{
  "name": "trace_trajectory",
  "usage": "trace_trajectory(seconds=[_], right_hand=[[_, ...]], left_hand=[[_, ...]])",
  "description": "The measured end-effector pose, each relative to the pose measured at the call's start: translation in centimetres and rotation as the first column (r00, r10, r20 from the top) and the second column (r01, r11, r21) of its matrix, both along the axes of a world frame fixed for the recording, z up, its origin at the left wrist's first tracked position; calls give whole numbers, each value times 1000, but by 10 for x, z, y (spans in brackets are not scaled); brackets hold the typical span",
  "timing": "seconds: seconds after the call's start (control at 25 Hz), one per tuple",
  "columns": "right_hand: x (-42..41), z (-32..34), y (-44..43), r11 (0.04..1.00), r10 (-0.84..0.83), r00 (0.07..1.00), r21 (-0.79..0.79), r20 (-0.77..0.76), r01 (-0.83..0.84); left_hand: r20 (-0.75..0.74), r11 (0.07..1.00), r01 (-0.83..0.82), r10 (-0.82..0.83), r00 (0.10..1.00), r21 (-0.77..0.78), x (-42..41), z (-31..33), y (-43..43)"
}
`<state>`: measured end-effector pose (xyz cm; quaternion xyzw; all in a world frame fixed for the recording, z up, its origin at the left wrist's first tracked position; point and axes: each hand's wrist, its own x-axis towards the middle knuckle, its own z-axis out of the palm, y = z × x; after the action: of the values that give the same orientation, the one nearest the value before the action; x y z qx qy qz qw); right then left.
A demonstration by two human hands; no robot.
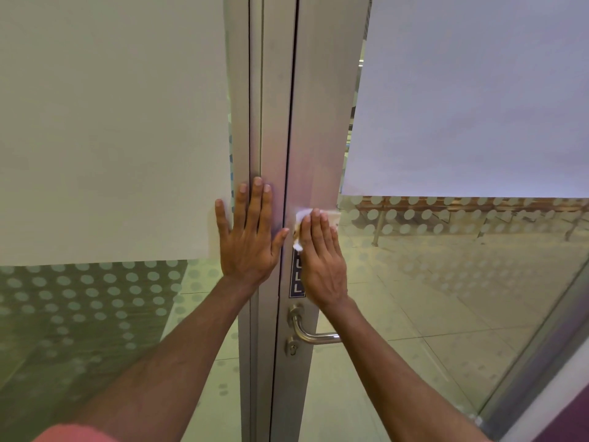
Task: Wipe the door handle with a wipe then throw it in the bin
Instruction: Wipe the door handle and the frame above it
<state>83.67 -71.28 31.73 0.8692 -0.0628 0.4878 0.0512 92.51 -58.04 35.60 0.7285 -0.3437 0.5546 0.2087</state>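
A steel lever door handle juts right from the aluminium door frame, with a keyhole just below its base. My right hand lies flat on the frame above the handle, pressing a white wipe against the metal; the wipe shows past my fingertips and thumb side. The hand partly covers a dark vertical "PULL" sticker. My left hand is spread flat, fingers apart, on the neighbouring frame post, holding nothing. No bin is in view.
Frosted film covers the glass panels on the left and right, with dotted bands beneath. Through the lower right glass I see a tiled floor and bench legs. A metal edge slants along the lower right.
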Motion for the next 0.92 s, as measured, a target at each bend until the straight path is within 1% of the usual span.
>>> trace_trajectory(seconds=[0.04,0.12,0.24,0.32,0.4,0.52,0.6,0.68,0.8,0.84,0.92], right_hand=[[4,9,0,1000,-2,1000,19,22,2],[5,3,4,999,6,999,48,39,-8],[-9,-35,7,998,16,1000,53,-14,-16],[-14,-40,3,999,10,999,49,-51,-8],[-9,-18,-1,999,5,1000,35,-25,-4],[4,28,-4,999,2,996,42,94,-6],[6,30,-3,997,19,992,67,127,-27],[-1,2,-3,997,37,996,62,76,-42],[-23,-55,-6,999,48,993,5,-104,-48],[-29,-63,-10,999,46,989,-19,-144,-49],[-32,-56,-19,998,26,984,-46,-178,-34]], left_hand=[[-1,1000,-2,2,1000,1,0,0,0],[-5,1000,-2,2,1000,2,1,1,0],[-6,1000,-11,11,1000,8,0,1,0],[-5,1000,-7,7,1000,7,0,0,0],[-7,1000,-4,4,1000,5,0,0,0],[-18,1000,1,0,1000,3,1,2,-1],[-19,1000,4,-4,1000,0,1,1,-1],[-14,1000,-1,1,1000,0,0,0,-1],[-7,1000,-9,9,1000,2,0,0,-1],[-7,1000,-13,13,1000,2,0,0,-1],[-8,1000,-14,14,1000,4,1,0,-1]])
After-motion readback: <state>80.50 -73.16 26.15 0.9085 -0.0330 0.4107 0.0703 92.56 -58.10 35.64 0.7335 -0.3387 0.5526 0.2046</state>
